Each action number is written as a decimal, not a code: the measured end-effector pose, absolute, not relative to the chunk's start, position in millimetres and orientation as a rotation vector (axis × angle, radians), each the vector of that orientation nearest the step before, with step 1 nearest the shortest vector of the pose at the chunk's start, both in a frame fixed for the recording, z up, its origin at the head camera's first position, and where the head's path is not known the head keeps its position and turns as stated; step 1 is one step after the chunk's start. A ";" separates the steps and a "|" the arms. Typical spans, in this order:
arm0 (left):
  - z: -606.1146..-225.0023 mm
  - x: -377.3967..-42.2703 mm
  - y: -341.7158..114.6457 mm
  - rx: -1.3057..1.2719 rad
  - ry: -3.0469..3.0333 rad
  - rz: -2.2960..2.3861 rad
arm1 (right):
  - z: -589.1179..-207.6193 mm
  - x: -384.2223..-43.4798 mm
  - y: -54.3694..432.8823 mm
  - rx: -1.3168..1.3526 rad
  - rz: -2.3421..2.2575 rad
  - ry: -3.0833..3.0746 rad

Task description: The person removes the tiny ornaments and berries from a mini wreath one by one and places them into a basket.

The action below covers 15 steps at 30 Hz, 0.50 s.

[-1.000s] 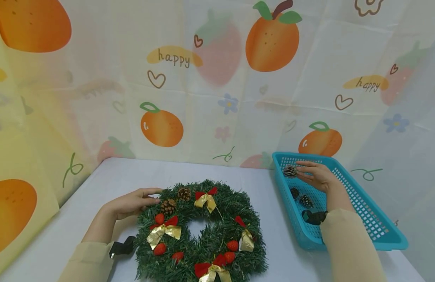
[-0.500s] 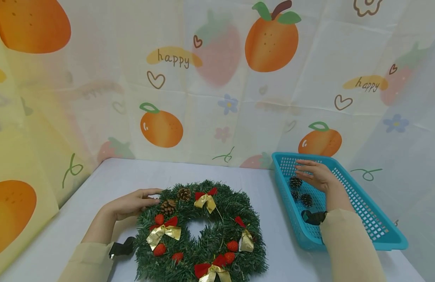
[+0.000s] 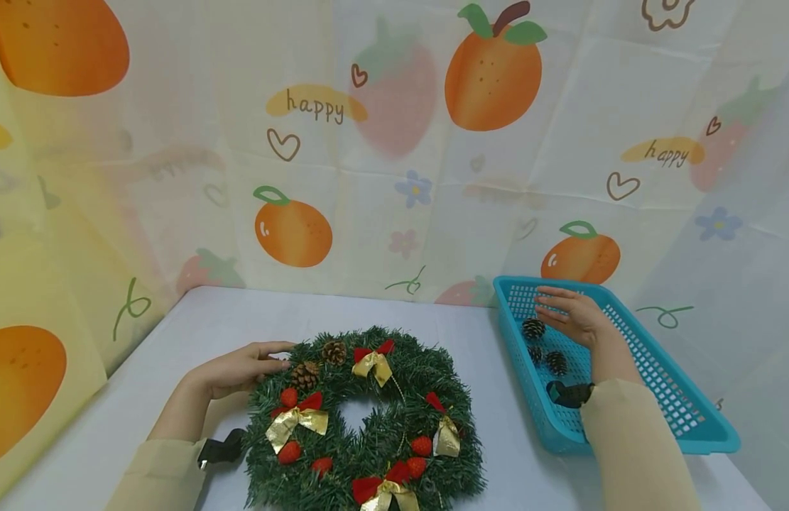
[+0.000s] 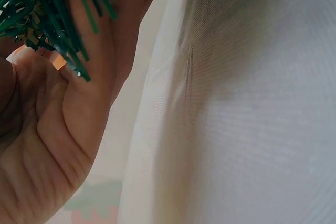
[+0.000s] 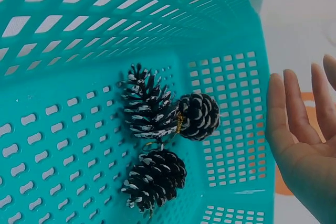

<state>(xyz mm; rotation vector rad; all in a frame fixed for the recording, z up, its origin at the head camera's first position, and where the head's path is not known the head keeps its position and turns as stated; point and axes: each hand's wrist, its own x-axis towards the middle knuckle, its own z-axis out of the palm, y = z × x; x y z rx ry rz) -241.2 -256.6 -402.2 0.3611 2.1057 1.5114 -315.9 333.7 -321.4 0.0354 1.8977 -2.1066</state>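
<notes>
A green wreath (image 3: 426,365) with red and gold bows, red strawberries and brown pinecones lies on the white table. My left hand (image 3: 243,365) holds its upper left edge; in the left wrist view green needles (image 4: 47,17) stand between the thumb side and the fingers. On the right is a blue basket (image 3: 518,397). My right hand (image 3: 576,319) hovers over its far part, fingers straight and apart, holding nothing. Below lie dark, white-tipped pinecones: one near the fingertips (image 3: 540,309), the rest a bit closer. The right wrist view shows a long pinecone (image 5: 147,106), a rounder pinecone (image 5: 198,116) and another pinecone (image 5: 157,177).
A fruit-printed cloth (image 3: 381,213) hangs behind the table (image 3: 420,312) and along both sides. The basket's raised, slotted walls surround the pinecones. Black wrist straps with cameras sit on both forearms, the left camera (image 3: 221,448) close beside the wreath.
A second ago a pinecone was at my right fingertips; it has dropped into the basket beside the others. The right fingers have lifted slightly. My left hand and the wreath stay still.
</notes>
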 end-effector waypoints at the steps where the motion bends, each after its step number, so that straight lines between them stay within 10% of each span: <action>1: -402.3 -241.3 -256.6 0.363 2.104 1.512 | -321.3 -316.0 334.0 0.031 -2.111 1.897; 15: -402.0 -241.4 -256.1 0.368 2.111 1.504 | -309.9 -314.9 336.4 0.016 -2.210 1.846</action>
